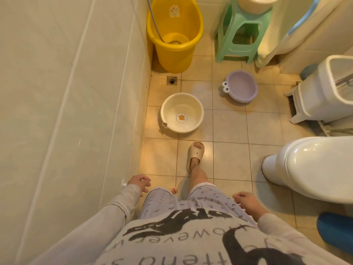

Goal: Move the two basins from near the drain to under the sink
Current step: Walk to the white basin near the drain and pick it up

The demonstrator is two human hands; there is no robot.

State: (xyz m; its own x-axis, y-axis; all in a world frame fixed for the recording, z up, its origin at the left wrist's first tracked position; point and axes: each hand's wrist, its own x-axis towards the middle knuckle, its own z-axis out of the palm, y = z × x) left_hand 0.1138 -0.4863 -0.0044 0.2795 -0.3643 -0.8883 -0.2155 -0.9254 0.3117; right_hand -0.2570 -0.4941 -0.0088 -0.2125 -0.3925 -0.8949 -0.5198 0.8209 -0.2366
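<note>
A cream basin (182, 112) with a duck picture inside sits on the tiled floor beside the left wall, just below the floor drain (172, 80). A purple basin (241, 86) with frog eyes on its rim rests farther right, close to the green stool. My left hand (139, 183) hangs by my hip near the wall, fingers loosely apart, holding nothing. My right hand (245, 201) hangs at my other side, fingers curled, holding nothing. Both hands are well short of the basins. One slippered foot (194, 155) is stepped forward toward the cream basin.
A yellow tub (174, 35) with a hose in it stands in the far left corner. A green stool (241, 33) stands behind the purple basin. A white bin (328, 90) and the toilet (315, 167) line the right side. The tiled wall (66, 111) runs along the left.
</note>
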